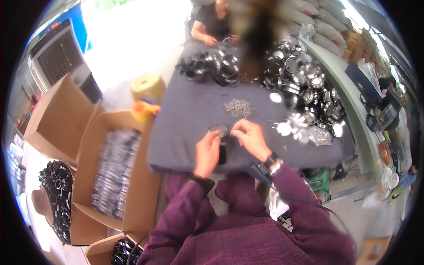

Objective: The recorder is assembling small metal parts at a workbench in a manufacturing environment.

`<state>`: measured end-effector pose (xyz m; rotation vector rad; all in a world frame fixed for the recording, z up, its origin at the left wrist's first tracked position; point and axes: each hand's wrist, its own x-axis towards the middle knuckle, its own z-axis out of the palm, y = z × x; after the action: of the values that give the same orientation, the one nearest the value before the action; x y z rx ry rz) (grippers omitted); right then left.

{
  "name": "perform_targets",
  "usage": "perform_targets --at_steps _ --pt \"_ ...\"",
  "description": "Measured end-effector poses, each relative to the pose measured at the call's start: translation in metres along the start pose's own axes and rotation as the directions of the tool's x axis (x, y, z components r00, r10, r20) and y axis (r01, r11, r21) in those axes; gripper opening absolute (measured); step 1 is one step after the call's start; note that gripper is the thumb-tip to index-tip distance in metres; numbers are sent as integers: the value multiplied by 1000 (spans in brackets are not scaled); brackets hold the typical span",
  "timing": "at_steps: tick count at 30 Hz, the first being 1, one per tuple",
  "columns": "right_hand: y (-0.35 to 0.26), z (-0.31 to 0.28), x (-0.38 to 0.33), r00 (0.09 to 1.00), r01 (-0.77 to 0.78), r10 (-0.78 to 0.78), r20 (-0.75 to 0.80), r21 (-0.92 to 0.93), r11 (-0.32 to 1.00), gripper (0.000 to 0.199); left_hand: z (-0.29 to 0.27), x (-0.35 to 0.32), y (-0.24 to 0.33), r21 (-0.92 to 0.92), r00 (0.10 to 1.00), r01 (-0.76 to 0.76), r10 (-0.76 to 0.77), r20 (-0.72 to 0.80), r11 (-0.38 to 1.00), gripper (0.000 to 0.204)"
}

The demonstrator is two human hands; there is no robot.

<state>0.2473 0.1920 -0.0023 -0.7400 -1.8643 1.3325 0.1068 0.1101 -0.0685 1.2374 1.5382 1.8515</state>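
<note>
My left hand [207, 152] has its thumb and fingers closed on the near-left edge of a round metal-rimmed piece [219, 128], which sits at the centre of my reach, over the near part of the cloth-covered table [185, 119]. My right hand [249, 137] comes in from 3 o'clock, thumb and forefinger pinched together just beside the rim; I cannot tell whether something tiny lies between them. The piece looks light enough for one hand, and I judge it stiff around the rim, the polished metal likely a little slippery. I would grip it by the outer edge with the thumb on one face, keeping fingertips off the shiny middle, which could mark or scratch. Just past my fingers, toward 1 o'clock, lies a loose heap of small metal pins [238, 107], light and easily scattered, best picked singly between fingertips. At 2 o'clock spreads a big pile of shiny round metal parts [304, 81]; at 3 o'clock, a clear plastic bag [320, 136]. Near 12 o'clock lie dark rimmed rings [227, 73], with a co-worker [215, 21] beyond them. At 10 o'clock stands a yellow roll [148, 86], and at 8 o'clock an open cardboard carton [149, 176] holds rows of shiny pieces.
</note>
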Motion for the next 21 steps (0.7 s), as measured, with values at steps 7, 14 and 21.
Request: perform_targets --at_steps 7,14,21 --pt "8 29 -11 912 396 -410 -26 -208 894 8 0 0 5 -43 1000 6 -6 7 999 22" --pt "16 34 -12 872 447 -487 -59 -312 838 8 -1 -3 21 -85 994 106 -104 29 991 23" --pt "13 40 -15 902 386 -416 -117 -216 897 8 -4 -4 24 -105 988 147 -141 62 983 25"
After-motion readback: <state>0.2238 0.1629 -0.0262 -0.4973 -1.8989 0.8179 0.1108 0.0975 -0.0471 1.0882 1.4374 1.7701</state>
